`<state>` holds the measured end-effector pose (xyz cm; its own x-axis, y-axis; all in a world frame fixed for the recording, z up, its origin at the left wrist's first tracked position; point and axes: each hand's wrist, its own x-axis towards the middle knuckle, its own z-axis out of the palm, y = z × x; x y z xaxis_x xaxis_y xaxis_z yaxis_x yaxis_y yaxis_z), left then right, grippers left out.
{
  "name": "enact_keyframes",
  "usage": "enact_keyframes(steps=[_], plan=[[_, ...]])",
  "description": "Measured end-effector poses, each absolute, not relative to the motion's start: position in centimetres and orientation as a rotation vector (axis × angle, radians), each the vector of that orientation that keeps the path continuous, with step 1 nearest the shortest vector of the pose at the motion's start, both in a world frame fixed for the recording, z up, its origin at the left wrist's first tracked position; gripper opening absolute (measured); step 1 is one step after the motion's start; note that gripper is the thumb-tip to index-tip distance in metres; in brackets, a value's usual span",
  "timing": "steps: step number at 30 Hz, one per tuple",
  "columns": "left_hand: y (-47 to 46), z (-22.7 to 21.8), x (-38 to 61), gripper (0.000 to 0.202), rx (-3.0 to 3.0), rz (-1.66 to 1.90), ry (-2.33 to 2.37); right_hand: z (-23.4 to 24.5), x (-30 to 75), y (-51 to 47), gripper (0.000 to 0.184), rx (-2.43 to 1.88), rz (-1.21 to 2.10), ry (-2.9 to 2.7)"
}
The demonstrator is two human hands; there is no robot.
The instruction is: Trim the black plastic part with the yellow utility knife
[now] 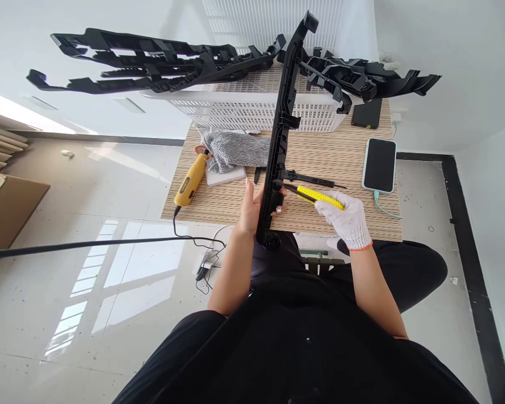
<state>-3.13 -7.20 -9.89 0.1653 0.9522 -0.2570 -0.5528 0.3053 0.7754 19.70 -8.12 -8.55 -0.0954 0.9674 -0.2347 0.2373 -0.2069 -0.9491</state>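
A long black plastic trim piece (281,123) with clips and ribs stands nearly upright in the view, its near end over my lap. My bare left hand (252,207) is wrapped around its lower part, with a ring on one finger. In a white knit glove, my right hand (345,216) grips a tool with a yellow ribbed handle (320,196). The tool's slim dark front end reaches the lower part of the trim piece; its exact kind and tip are hard to make out. Behind the piece, a black caliper (311,179) lies on the wood-patterned table (227,202).
A white slatted basket (244,109) holds more black plastic pieces (160,62) that stick out both sides. A corded yellow rotary tool (191,180) and a grey glove (239,148) lie left. A charging phone (379,165) and a dark phone (367,113) lie right.
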Motion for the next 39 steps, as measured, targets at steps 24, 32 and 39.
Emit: enact_keyframes(steps=[24, 32, 39], plan=[[-7.3, -10.0, -3.4, 0.078, 0.675, 1.153, 0.809, -8.5, 19.5, -8.2, 0.049, -1.476, 1.362, -1.383], [-7.1, -10.7, -3.1, 0.057, 0.701, 1.149, 0.969, -9.0, 19.4, -8.1, 0.052, -1.517, 1.344, -1.351], [-7.5, -10.5, -1.7, 0.05, 0.768, 1.25, 1.174, -8.6, 19.0, -8.1, 0.053, -1.584, 1.278, -1.363]])
